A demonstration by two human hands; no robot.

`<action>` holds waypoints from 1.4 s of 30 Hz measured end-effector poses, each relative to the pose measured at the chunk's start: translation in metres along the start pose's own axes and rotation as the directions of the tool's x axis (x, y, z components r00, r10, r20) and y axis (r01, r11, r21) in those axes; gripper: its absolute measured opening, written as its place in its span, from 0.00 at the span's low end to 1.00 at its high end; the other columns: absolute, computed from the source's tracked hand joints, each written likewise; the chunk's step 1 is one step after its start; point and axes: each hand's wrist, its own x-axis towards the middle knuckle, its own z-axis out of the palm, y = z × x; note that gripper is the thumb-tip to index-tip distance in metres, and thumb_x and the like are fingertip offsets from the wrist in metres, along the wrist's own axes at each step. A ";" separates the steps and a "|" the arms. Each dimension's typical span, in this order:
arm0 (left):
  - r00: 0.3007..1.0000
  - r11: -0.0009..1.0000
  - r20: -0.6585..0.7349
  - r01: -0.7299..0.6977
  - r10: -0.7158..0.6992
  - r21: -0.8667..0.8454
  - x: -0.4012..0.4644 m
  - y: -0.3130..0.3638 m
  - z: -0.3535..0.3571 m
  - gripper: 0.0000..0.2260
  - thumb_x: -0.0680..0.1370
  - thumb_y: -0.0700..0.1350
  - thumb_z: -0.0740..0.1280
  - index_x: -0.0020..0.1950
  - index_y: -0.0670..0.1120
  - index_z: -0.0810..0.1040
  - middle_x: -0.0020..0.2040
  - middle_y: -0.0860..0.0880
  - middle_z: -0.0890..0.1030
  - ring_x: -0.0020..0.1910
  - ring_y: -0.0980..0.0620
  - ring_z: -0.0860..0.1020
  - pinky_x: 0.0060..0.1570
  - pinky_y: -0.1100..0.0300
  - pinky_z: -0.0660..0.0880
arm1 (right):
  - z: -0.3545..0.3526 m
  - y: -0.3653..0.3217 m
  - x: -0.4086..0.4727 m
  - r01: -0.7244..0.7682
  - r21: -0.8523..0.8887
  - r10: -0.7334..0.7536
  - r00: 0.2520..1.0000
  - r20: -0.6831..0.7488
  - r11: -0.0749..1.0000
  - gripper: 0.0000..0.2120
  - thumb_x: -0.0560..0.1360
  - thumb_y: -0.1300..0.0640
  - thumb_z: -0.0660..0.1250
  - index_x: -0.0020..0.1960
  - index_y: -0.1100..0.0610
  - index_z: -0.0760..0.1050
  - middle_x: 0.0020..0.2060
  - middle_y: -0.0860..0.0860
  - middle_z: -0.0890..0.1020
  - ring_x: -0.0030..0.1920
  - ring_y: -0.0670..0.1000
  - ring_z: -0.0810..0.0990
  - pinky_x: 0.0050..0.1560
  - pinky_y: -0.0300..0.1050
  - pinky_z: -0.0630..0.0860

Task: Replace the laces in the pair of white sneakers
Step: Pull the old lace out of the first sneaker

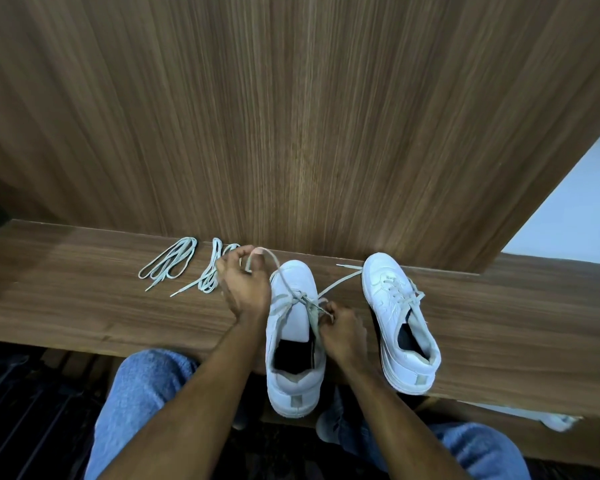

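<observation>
Two sneakers on shelf; loose laces left of them

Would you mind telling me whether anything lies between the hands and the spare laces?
Nothing visible does: the left hand, pinching the sneaker's lace, sits right beside the nearer spare lace bundle on the wooden shelf.

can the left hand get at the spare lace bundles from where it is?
Probably yes. The spare lace bundles lie on the wooden shelf right beside the left hand, nothing between; but its fingers already pinch the sneaker's lace.
</observation>
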 end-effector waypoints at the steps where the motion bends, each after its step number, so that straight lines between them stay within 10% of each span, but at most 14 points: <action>1: 0.995 0.988 0.079 -0.075 0.065 0.134 -0.006 -0.005 0.001 0.10 0.75 0.45 0.69 0.56 0.49 0.78 0.59 0.47 0.72 0.62 0.45 0.72 0.64 0.48 0.68 | 0.000 0.000 -0.001 -0.003 0.003 0.003 1.000 -0.001 1.000 0.10 0.76 0.58 0.60 0.53 0.53 0.78 0.51 0.54 0.83 0.55 0.60 0.78 0.47 0.46 0.69; 6: 0.796 0.556 0.549 -0.585 0.254 0.591 -0.034 -0.028 0.007 0.14 0.75 0.51 0.66 0.59 0.52 0.79 0.73 0.46 0.66 0.76 0.46 0.55 0.72 0.45 0.49 | 0.000 -0.001 0.000 -0.018 -0.005 0.018 1.000 0.006 1.000 0.07 0.75 0.57 0.60 0.49 0.55 0.76 0.50 0.56 0.82 0.54 0.61 0.78 0.48 0.48 0.71; 16: 0.569 0.130 0.782 -0.821 0.253 0.555 -0.021 -0.032 0.008 0.14 0.78 0.50 0.61 0.56 0.48 0.82 0.64 0.51 0.73 0.73 0.48 0.63 0.73 0.39 0.47 | 0.001 -0.001 -0.001 -0.016 -0.019 0.016 1.000 0.002 1.000 0.06 0.74 0.57 0.61 0.47 0.56 0.75 0.49 0.56 0.82 0.54 0.61 0.78 0.44 0.46 0.66; 18: 0.594 0.156 0.720 -0.799 0.360 0.581 -0.016 -0.032 0.007 0.13 0.75 0.49 0.64 0.54 0.45 0.82 0.57 0.49 0.76 0.62 0.48 0.73 0.72 0.39 0.53 | 0.000 -0.001 -0.001 -0.018 -0.021 0.018 1.000 -0.005 1.000 0.06 0.75 0.57 0.60 0.48 0.56 0.76 0.50 0.57 0.82 0.55 0.61 0.78 0.44 0.46 0.65; 23: 0.896 0.736 0.274 -0.444 0.351 0.511 0.005 -0.005 0.001 0.08 0.75 0.47 0.62 0.44 0.48 0.81 0.52 0.49 0.74 0.59 0.50 0.73 0.73 0.45 0.49 | -0.001 0.000 -0.002 -0.011 -0.010 0.011 1.000 0.000 1.000 0.07 0.75 0.58 0.61 0.49 0.54 0.77 0.49 0.55 0.82 0.55 0.59 0.78 0.44 0.44 0.63; 25: 0.942 0.819 0.205 -0.333 0.266 0.467 0.008 -0.001 0.000 0.05 0.75 0.48 0.65 0.45 0.49 0.80 0.51 0.49 0.74 0.59 0.49 0.73 0.73 0.47 0.51 | -0.001 -0.001 -0.002 -0.009 -0.006 0.009 1.000 -0.002 1.000 0.07 0.75 0.59 0.61 0.49 0.53 0.77 0.49 0.54 0.83 0.55 0.59 0.78 0.44 0.44 0.63; 33: 0.691 0.450 0.684 -0.700 0.233 0.554 -0.029 -0.031 0.009 0.13 0.75 0.53 0.63 0.57 0.53 0.79 0.66 0.50 0.72 0.75 0.49 0.58 0.72 0.45 0.50 | -0.002 -0.001 -0.002 -0.006 0.005 0.006 1.000 -0.003 1.000 0.05 0.74 0.56 0.62 0.46 0.55 0.76 0.47 0.56 0.82 0.53 0.61 0.78 0.43 0.45 0.64; 42: 0.647 0.284 0.744 -0.754 0.166 0.592 -0.027 -0.037 0.004 0.16 0.80 0.54 0.57 0.62 0.53 0.78 0.68 0.52 0.69 0.75 0.50 0.56 0.72 0.44 0.46 | 0.002 0.000 -0.001 -0.020 0.007 0.020 1.000 0.002 1.000 0.05 0.74 0.56 0.62 0.45 0.53 0.76 0.45 0.55 0.83 0.51 0.60 0.79 0.47 0.47 0.71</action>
